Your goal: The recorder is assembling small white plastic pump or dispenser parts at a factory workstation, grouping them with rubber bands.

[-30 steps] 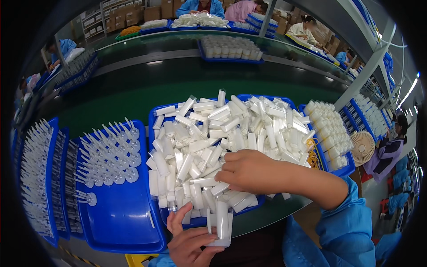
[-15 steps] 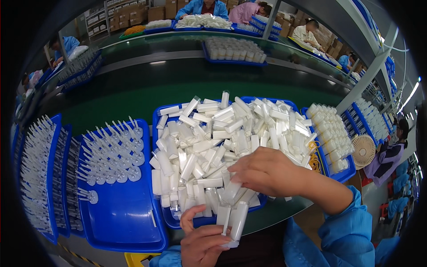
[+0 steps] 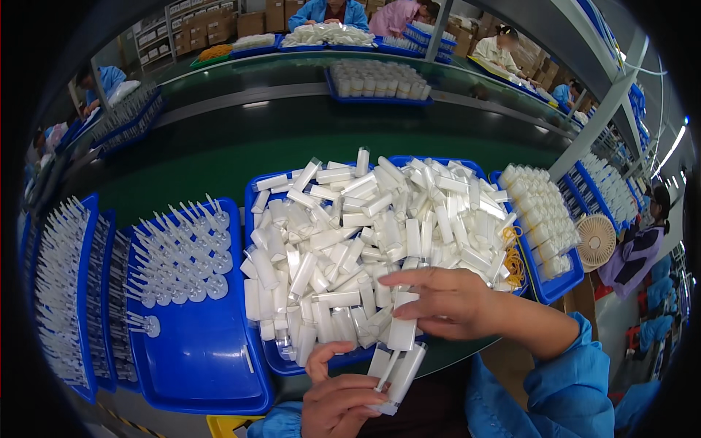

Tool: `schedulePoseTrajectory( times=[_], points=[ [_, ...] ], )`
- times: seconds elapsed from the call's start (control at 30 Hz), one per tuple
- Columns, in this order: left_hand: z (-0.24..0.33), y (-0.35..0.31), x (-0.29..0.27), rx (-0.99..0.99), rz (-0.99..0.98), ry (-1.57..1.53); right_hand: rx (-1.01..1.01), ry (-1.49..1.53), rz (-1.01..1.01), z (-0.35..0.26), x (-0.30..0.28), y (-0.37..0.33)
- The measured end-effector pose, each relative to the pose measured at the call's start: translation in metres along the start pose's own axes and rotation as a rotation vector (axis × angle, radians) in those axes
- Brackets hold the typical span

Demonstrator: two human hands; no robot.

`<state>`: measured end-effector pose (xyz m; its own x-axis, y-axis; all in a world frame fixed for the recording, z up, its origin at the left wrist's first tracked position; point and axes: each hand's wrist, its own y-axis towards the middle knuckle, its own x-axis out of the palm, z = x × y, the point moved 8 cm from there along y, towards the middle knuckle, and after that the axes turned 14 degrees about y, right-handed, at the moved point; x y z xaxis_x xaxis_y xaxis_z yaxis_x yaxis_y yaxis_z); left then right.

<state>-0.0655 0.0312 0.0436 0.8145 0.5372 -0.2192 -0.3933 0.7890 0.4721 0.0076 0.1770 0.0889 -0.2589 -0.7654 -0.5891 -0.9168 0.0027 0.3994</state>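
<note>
My left hand (image 3: pixel 339 400) is low at the front, its fingers closed around a small group of white, clear-ended tubes (image 3: pixel 407 374) set about a thin white stem (image 3: pixel 388 370). Just above it, my right hand (image 3: pixel 460 303) pinches another flat white tube (image 3: pixel 402 330), its lower end close to the group; whether they touch I cannot tell. Behind both hands, a blue tray (image 3: pixel 281 365) is heaped with similar white tubes (image 3: pixel 321 270). To the left, thin-stemmed pieces with clear round bases (image 3: pixel 191 252) stand in rows in another blue tray (image 3: pixel 197 372).
More trays of stemmed pieces (image 3: pixel 62 292) stand at the far left. On the right are a tray of bundled white tubes (image 3: pixel 537 219), yellow rubber bands (image 3: pixel 515 259) and a beige fan (image 3: pixel 596 241). Across the green belt (image 3: pixel 219 168), several people work at trays.
My right hand has lifted a white tube off the heap and brought it over the held group. My left hand has shifted slightly right and tilted the group.
</note>
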Motion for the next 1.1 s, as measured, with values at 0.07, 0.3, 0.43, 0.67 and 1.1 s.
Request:
schedulePoseTrajectory(
  times=[0.07,0.3,0.43,0.67,1.1],
  points=[
    [-0.003,-0.002,0.004,-0.036,-0.020,-0.018,0.113,0.215,-0.001,-0.001,-0.004,0.003],
    [0.021,0.002,0.012,0.332,-0.096,0.338,0.591,0.860,0.194,0.027,-0.002,-0.024],
    [0.013,-0.004,0.020,0.229,-0.066,0.259,0.639,0.634,0.086,0.021,-0.013,-0.026],
    [0.019,-0.015,0.024,0.371,-0.057,0.429,0.610,0.627,0.187,0.013,-0.018,-0.035],
    [0.028,-0.015,0.029,0.434,-0.148,0.429,0.475,0.753,0.067,0.001,-0.017,-0.037]
  ],
)
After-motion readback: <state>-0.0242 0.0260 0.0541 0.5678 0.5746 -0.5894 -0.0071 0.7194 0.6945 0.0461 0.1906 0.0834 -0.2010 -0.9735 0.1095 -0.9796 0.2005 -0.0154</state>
